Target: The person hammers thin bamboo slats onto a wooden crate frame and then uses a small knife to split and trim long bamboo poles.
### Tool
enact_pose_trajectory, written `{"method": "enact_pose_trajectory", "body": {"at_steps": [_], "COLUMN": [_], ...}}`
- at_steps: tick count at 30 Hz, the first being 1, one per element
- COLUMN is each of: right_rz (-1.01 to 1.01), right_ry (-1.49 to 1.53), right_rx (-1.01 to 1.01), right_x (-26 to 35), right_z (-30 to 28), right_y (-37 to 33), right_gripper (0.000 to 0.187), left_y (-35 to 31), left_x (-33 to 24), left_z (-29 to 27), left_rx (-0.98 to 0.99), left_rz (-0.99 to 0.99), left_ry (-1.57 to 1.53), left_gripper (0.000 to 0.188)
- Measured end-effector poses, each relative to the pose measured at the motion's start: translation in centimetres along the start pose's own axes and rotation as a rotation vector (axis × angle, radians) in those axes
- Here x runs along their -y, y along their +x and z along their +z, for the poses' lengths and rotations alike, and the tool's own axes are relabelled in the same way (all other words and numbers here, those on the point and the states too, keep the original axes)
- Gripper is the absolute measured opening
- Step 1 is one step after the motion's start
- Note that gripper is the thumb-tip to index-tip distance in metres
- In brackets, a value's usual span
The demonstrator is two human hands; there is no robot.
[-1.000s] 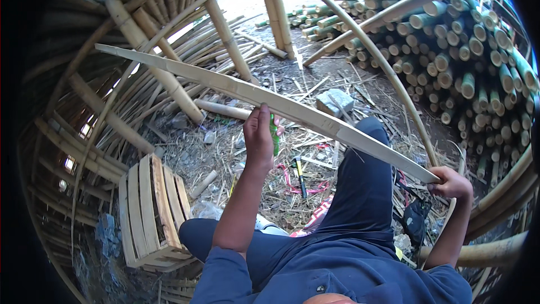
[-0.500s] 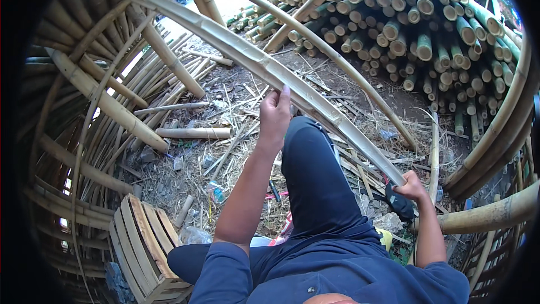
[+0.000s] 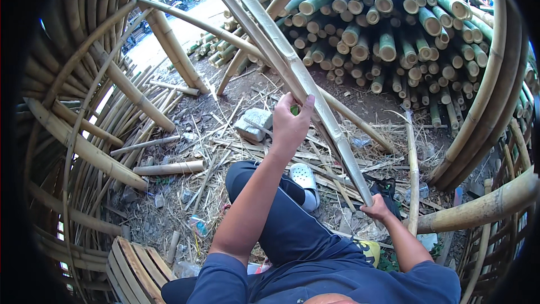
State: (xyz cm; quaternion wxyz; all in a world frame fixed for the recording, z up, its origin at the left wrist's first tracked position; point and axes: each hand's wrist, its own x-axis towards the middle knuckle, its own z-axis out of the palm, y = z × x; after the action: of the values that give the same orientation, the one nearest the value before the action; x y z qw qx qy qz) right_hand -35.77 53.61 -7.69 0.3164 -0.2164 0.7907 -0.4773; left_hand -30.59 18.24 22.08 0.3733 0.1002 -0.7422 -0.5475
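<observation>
A long split bamboo pole (image 3: 331, 128), pale and hollowed along its length, slants from the top of the view down to the right. My right hand (image 3: 379, 208) is closed round its lower end. Farther up, my left hand (image 3: 291, 126) is at the pole's left edge, thumb raised against it and fingers curled; part of that grip is hidden. My bent leg in dark trousers (image 3: 287, 214) is below the pole, and a white clog (image 3: 304, 175) shows beyond the knee.
A large stack of green bamboo poles (image 3: 388, 48) is at the back right. Bamboo frame poles (image 3: 79, 141) stand on the left, and another thick pole (image 3: 478, 208) juts in from the right. A wooden slatted crate (image 3: 138, 270), a grey stone block (image 3: 253, 124) and bamboo scraps lie around.
The split bamboo now slants more steeply, its far end swung away from me. My right hand has moved left and down with its end. The view has shifted, and the white clog now shows.
</observation>
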Motion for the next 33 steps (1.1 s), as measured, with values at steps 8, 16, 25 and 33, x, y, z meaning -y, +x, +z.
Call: {"method": "enact_pose_trajectory", "body": {"at_steps": [8,16,25,33], "right_rz": [0.110,0.172,-0.007,-0.224], "right_ry": [0.057,0.088,0.210,0.289], "right_rx": [0.029,0.089,0.091,0.069], "right_x": [2.6,0.3,13.4,33.5], "right_z": [-3.1,-3.2,-1.3,2.0], "right_y": [-1.0,-3.0,2.4,12.4], "right_gripper": [0.025,0.025,0.028,0.041], "left_y": [1.6,-0.5,3.4,-5.1], "left_x": [-1.8,3.4,4.4,-0.4], "left_z": [1.2,2.6,-2.0,-13.7], "left_rx": [0.110,0.130,0.010,-0.057], "left_rz": [-0.079,-0.145,-0.199,-0.322], "left_ry": [0.078,0.145,0.079,0.024], "left_gripper": [0.043,0.038,0.064,0.049]}}
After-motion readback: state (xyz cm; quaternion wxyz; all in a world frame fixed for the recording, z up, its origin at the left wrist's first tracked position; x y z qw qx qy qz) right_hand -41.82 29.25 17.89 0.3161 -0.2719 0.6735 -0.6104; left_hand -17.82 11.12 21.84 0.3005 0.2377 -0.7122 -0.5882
